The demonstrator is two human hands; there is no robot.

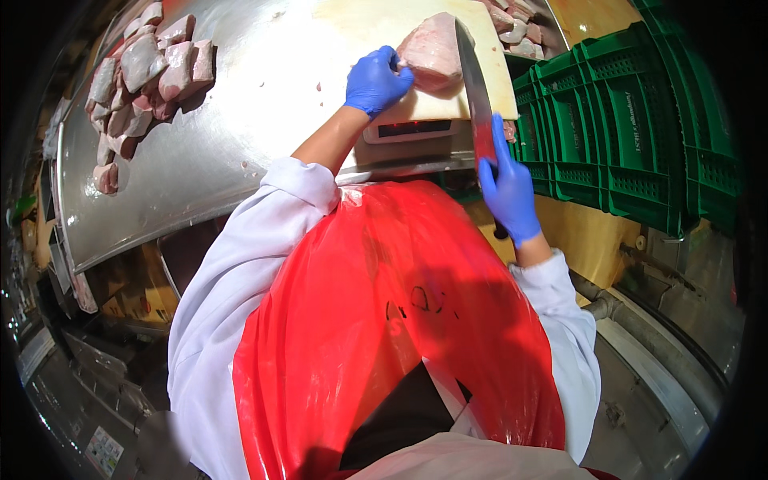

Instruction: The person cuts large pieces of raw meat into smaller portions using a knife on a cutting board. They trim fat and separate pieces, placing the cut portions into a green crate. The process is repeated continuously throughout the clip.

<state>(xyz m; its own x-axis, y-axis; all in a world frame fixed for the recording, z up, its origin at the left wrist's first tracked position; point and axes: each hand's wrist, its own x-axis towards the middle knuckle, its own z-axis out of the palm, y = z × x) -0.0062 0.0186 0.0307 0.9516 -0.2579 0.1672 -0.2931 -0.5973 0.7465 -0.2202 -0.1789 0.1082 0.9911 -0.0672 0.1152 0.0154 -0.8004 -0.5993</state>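
Observation:
A large pale pink piece of raw meat [432, 52] lies on a cream cutting board [500, 88]. My left hand [378, 82], in a blue glove, presses curled fingers against its left side and holds it. In my right hand [510, 194], also blue-gloved, is a long knife [475, 80]. Its blade points away from me along the meat's right edge, with one finger stretched along the blade's back end. The dark handle shows below the palm. Whether the blade's edge touches the meat, I cannot tell.
Cut meat chunks [144, 68] are heaped on the steel table [232, 136] at the left. More chunks [520, 32] lie beyond the board at the far right. A device with a red-lit display [414, 129] sits under the board's near edge. Green crates [616, 120] stand at the right.

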